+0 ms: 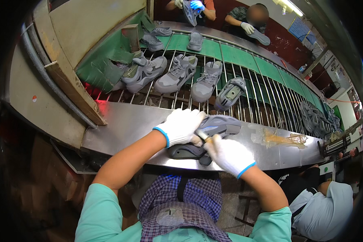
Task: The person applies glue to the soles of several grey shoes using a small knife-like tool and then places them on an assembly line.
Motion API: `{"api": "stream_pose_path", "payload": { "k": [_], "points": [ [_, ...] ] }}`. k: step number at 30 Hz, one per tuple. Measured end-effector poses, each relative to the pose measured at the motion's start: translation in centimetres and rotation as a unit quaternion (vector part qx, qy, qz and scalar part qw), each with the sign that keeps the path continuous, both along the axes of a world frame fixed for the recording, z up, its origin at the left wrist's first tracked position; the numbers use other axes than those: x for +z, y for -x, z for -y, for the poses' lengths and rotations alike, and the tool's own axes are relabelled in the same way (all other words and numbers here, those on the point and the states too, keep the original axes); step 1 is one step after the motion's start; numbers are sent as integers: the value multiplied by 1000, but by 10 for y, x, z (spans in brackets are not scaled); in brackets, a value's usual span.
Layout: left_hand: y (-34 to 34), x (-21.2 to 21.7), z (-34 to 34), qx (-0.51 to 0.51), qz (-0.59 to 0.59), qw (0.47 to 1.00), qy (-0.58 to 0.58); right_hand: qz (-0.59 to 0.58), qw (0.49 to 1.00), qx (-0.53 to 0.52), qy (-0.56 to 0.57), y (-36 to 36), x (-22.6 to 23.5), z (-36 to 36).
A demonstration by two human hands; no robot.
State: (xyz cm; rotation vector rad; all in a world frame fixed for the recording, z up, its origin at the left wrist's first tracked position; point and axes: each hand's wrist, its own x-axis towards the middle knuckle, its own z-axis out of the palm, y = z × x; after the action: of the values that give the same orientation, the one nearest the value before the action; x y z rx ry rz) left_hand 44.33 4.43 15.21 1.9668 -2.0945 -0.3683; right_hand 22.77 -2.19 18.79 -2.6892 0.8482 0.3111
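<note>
While the left hand (180, 126) is closing its grip over the top of a grey shoe sole (213, 128), pressing it down, the right hand (228, 155) is gripping a small brush w/ pale handle (202, 136), fingers wrapped shut around it; brush tip is touching the sole's near edge. Both hands are wearing white knit gloves w/ blue cuffs. The sole is lying on the steel desk (125, 125), approx. centre of its front strip, directly ahead of the person's checked apron (181, 201). A second dark sole piece (185, 151) is sitting under/just beside the hands, toward the desk's near edge; exact contact w/ the upper sole cannot be told.

Right of the hands, on the same desk, a clear plastic sheet smeared w/ amber glue (280, 139) is lying flat, apart from the sole.

Beyond the desk, a wire-rod conveyor (266, 97) is carrying grey sneakers: three upright ones (177, 72) side by side, plus one tipped over w/ its insole showing (230, 93). More grey uppers (155, 38) are resting on the green belt farther back. A pile of dark soles (316, 117) is sitting at the rack's right end.

At the far side, other people's gloved hands (248, 27) are holding shoes and soles. A seated person in a pale shirt (326, 205) is at lower right.
</note>
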Motion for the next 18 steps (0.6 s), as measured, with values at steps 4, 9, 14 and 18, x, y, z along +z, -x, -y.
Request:
{"api": "stream_pose_path", "payload": {
  "k": [4, 9, 14, 18],
  "points": [
    [-10, 1, -19, -29, 3, 995, 94, 48, 995, 49, -72, 8, -2, 27],
    [-14, -62, -110, 292, -98, 935, 175, 228, 946, -227, 39, 101, -67, 84],
    [10, -102, -142, 223, 51, 973, -21, 214, 937, -9, 276, 92, -84, 90],
    [27, -96, -122, 304, -70, 950, 9, 285, 947, 8, 145, 19, -72, 80]
  ]
}}
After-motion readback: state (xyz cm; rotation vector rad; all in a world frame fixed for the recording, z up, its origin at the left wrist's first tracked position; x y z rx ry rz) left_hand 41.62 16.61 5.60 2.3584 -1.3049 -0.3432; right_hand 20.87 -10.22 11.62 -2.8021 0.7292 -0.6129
